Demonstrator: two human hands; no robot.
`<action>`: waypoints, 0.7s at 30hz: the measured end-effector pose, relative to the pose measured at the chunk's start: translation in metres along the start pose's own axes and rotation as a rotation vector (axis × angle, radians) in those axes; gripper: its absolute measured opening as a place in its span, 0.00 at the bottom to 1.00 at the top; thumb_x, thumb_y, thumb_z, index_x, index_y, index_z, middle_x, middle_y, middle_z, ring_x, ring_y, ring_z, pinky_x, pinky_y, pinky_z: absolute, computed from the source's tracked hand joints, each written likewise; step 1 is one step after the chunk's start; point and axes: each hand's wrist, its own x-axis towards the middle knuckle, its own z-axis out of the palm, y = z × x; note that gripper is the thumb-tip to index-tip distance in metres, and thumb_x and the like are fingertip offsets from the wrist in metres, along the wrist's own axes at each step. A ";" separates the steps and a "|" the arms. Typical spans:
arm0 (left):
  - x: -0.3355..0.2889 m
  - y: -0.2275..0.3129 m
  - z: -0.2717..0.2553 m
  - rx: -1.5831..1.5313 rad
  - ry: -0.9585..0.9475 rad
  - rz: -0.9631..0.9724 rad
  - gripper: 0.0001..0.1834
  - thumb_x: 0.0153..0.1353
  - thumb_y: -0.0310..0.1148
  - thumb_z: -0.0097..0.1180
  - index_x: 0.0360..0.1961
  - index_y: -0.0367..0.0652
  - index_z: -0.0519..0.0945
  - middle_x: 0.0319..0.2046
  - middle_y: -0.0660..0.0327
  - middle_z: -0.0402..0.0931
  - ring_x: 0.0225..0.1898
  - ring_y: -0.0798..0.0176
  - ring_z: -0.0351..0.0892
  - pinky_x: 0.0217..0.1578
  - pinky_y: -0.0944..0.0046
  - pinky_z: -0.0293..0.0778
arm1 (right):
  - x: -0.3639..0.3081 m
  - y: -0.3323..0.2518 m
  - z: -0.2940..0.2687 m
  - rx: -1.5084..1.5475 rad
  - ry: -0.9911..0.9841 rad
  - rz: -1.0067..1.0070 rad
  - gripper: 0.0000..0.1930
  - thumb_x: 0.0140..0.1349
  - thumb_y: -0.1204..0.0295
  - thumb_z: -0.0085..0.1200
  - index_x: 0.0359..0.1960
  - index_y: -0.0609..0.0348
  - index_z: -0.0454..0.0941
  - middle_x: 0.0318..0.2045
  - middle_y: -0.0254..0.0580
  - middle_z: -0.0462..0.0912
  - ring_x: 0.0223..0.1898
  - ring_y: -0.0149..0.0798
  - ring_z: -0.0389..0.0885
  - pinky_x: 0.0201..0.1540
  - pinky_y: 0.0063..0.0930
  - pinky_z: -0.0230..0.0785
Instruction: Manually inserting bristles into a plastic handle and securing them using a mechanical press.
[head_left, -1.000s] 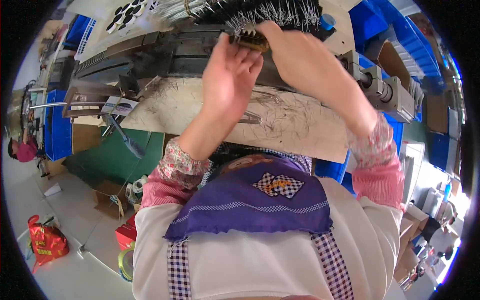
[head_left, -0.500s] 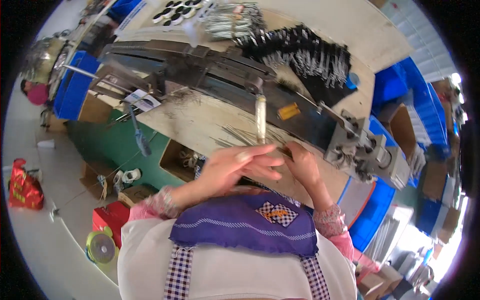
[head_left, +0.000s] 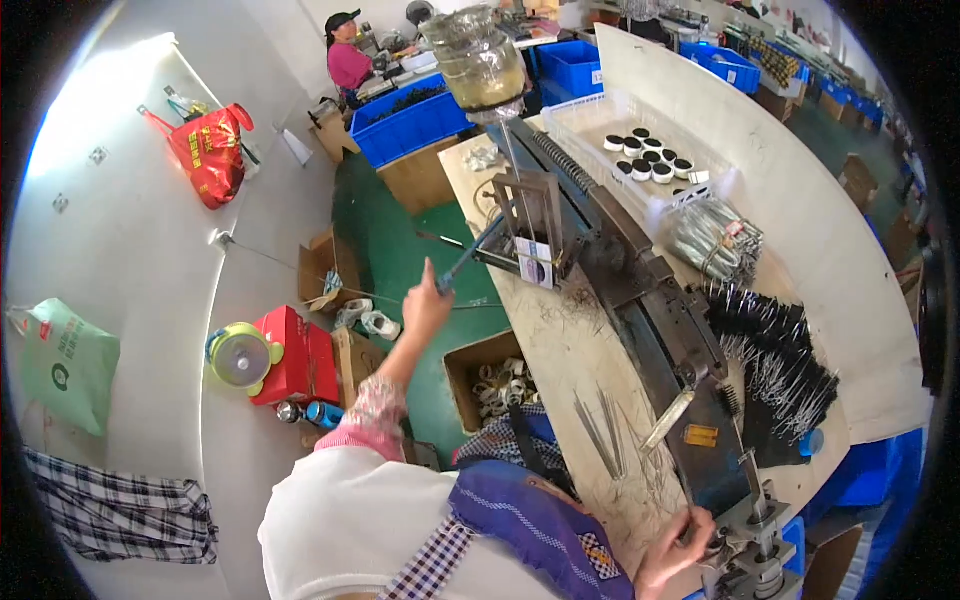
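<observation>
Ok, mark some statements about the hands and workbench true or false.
1. The left hand is on the blue handle. True.
2. The right hand is on the blue handle. False: it is beside the grey metal fixture.
3. The white, black-topped discs are in the translucent tray. True.
4. The lime-green fan stands on the workbench. False: it is beside the red box, off the workbench.
5. The yellow piece lies on dark metal. True.

high head view, seemingly down-left
</observation>
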 end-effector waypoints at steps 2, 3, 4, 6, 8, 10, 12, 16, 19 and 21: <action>-0.032 0.066 -0.019 -0.118 -0.232 -0.180 0.41 0.53 0.37 0.59 0.66 0.35 0.56 0.38 0.41 0.78 0.41 0.39 0.78 0.43 0.44 0.73 | 0.002 -0.002 -0.017 -0.007 0.299 -0.053 0.04 0.67 0.71 0.50 0.39 0.55 0.72 0.29 0.36 0.75 0.26 0.34 0.73 0.30 0.26 0.69; -0.048 0.071 -0.004 -0.014 0.020 0.141 0.40 0.54 0.37 0.59 0.65 0.35 0.56 0.46 0.41 0.73 0.50 0.40 0.73 0.50 0.45 0.68 | 0.006 -0.003 -0.030 0.120 0.341 -0.025 0.06 0.66 0.69 0.51 0.39 0.57 0.72 0.31 0.37 0.77 0.29 0.36 0.74 0.34 0.28 0.70; -0.058 0.073 0.011 0.091 0.278 0.452 0.39 0.55 0.37 0.59 0.65 0.36 0.57 0.55 0.41 0.68 0.58 0.41 0.67 0.56 0.46 0.64 | 0.014 -0.005 -0.040 0.249 0.375 -0.002 0.08 0.65 0.68 0.52 0.40 0.59 0.72 0.32 0.39 0.78 0.32 0.39 0.75 0.37 0.30 0.72; -0.080 0.132 -0.022 -0.437 -0.180 0.710 0.38 0.61 0.41 0.54 0.68 0.39 0.53 0.65 0.45 0.54 0.67 0.45 0.53 0.67 0.47 0.45 | 0.034 -0.022 -0.054 0.123 0.362 -0.054 0.04 0.64 0.75 0.49 0.37 0.62 0.71 0.32 0.39 0.74 0.32 0.34 0.71 0.35 0.25 0.65; -0.118 0.197 -0.067 -0.905 -0.521 1.053 0.39 0.63 0.41 0.52 0.68 0.37 0.50 0.64 0.45 0.58 0.67 0.46 0.54 0.67 0.52 0.47 | 0.049 -0.047 -0.056 -0.009 0.314 -0.104 0.01 0.63 0.82 0.46 0.34 0.66 0.70 0.32 0.38 0.70 0.31 0.29 0.66 0.33 0.20 0.59; -0.156 0.241 -0.089 -1.231 -0.856 1.204 0.31 0.65 0.41 0.49 0.64 0.35 0.57 0.60 0.46 0.61 0.60 0.47 0.64 0.61 0.55 0.58 | 0.062 -0.076 -0.042 0.029 0.087 -0.291 0.06 0.56 0.86 0.50 0.35 0.66 0.74 0.30 0.43 0.77 0.31 0.38 0.74 0.37 0.31 0.69; -0.157 0.258 -0.095 -1.115 -1.241 1.102 0.26 0.67 0.41 0.47 0.59 0.34 0.60 0.55 0.48 0.64 0.54 0.51 0.68 0.55 0.58 0.63 | 0.078 -0.105 -0.023 0.052 -0.006 -0.431 0.07 0.56 0.86 0.50 0.36 0.67 0.75 0.30 0.43 0.79 0.29 0.37 0.74 0.36 0.28 0.69; -0.136 0.232 -0.066 -1.245 -1.167 0.921 0.14 0.71 0.39 0.40 0.40 0.37 0.68 0.40 0.56 0.73 0.39 0.62 0.75 0.33 0.62 0.71 | 0.099 -0.106 -0.035 -0.070 0.012 -0.034 0.09 0.61 0.82 0.48 0.41 0.65 0.77 0.28 0.41 0.80 0.25 0.36 0.75 0.33 0.30 0.69; -0.122 0.212 -0.020 -1.262 -0.865 0.796 0.17 0.72 0.42 0.37 0.39 0.38 0.69 0.29 0.61 0.72 0.34 0.66 0.74 0.31 0.63 0.71 | 0.118 -0.071 -0.039 -0.297 0.005 -0.137 0.09 0.62 0.81 0.48 0.43 0.65 0.77 0.31 0.45 0.78 0.30 0.43 0.75 0.36 0.32 0.69; -0.141 0.217 0.008 -1.353 -1.042 0.677 0.16 0.72 0.42 0.37 0.39 0.39 0.69 0.26 0.64 0.68 0.30 0.68 0.71 0.30 0.65 0.70 | 0.124 -0.058 -0.038 -0.506 -0.101 -0.334 0.11 0.59 0.82 0.49 0.44 0.67 0.77 0.36 0.49 0.75 0.38 0.48 0.75 0.42 0.34 0.69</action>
